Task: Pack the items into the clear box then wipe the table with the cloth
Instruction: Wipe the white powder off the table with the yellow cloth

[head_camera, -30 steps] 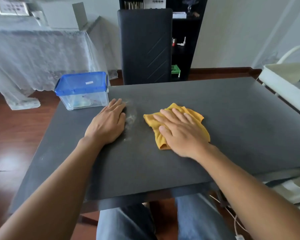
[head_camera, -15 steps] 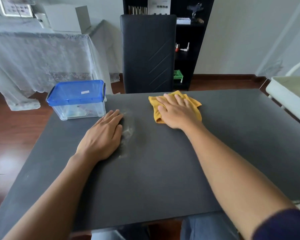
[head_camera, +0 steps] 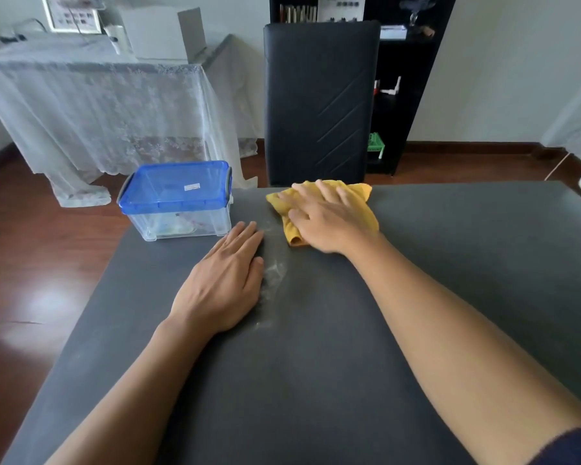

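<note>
The clear box (head_camera: 178, 223) with its blue lid closed stands at the far left corner of the dark grey table (head_camera: 450, 263); items show faintly inside it. A yellow cloth (head_camera: 363, 209) lies at the table's far edge, in front of the chair. My right hand (head_camera: 322, 219) presses flat on the cloth with straight fingers. My left hand (head_camera: 225, 280) rests flat on the table, palm down, just right of the box and near me. A pale dusty smear (head_camera: 275, 273) marks the table beside its fingers.
A black chair (head_camera: 319, 102) stands against the table's far edge. A lace-covered table (head_camera: 98, 105) is at the back left and a black shelf (head_camera: 393, 95) behind the chair. Wooden floor lies to the left of the table.
My right hand has slid the cloth away from me, from the table's middle to its far edge, then a little to the left. My left hand has stayed flat in place.
</note>
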